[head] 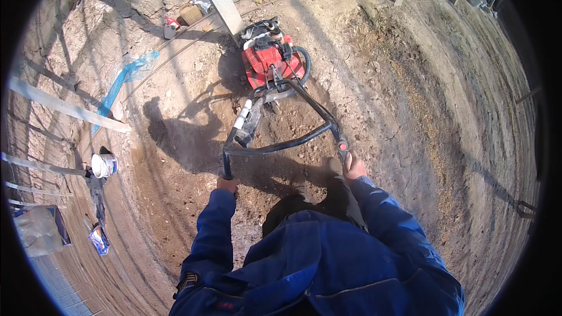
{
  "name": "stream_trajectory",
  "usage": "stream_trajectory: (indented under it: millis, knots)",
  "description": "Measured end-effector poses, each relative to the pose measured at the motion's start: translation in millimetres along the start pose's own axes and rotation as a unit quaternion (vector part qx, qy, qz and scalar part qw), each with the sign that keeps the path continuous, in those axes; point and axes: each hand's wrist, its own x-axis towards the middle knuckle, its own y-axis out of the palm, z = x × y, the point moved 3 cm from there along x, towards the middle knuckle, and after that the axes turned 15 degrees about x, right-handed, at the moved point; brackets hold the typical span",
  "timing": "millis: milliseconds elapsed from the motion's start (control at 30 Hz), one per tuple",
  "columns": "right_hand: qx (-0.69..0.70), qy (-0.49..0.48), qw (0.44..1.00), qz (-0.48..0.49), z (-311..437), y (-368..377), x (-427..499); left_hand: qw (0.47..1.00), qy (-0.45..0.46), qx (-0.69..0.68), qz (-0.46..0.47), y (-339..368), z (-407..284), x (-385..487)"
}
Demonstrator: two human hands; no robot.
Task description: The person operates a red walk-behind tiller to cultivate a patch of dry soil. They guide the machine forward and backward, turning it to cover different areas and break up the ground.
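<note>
A walk-behind tiller with a red engine housing (266,58) stands on bare soil ahead of me. Its black tubular handlebar (281,144) reaches back towards my body. My left hand (228,185) is closed around the left grip, and my right hand (354,168) holds the right grip just below a red button (342,146). A white tube-like piece (243,114) is fixed along the left bar. Beside it hangs a dark part wrapped in clear plastic (250,128). The tines are mostly hidden under the machine.
A pale post (221,2) rises right beside the engine. Another post (70,104) slants in at left, near a blue plastic sheet (118,85) and a white bucket (104,165). A red-and-white container (171,27) sits at the upper left. Yellowish grains (419,109) streak the ground at right.
</note>
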Motion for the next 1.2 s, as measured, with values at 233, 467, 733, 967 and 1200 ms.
stream_trajectory:
  millis: [233, 467, 733, 967, 1200]
  knots:
    - [0.018, 0.002, 1.000, 0.014, 1, -7, 10, 0.999, -0.030, -0.009, 0.003, 10, 4, 2]
    - [0.022, -0.052, 0.998, -0.015, -2, -15, 20, 1.000, -0.014, -0.016, -0.004, 21, 9, 6]
    - [-0.064, -0.060, 0.996, -0.035, 1, -23, 26, 1.000, -0.010, -0.016, 0.008, 33, 14, 1]
    - [-0.058, -0.008, 0.998, -0.013, -7, -17, 31, 0.999, -0.045, -0.010, 0.018, 31, 1, -6]
    - [-0.015, -0.072, 0.997, -0.029, 2, -23, 37, 1.000, -0.019, -0.006, -0.007, 29, -6, -8]
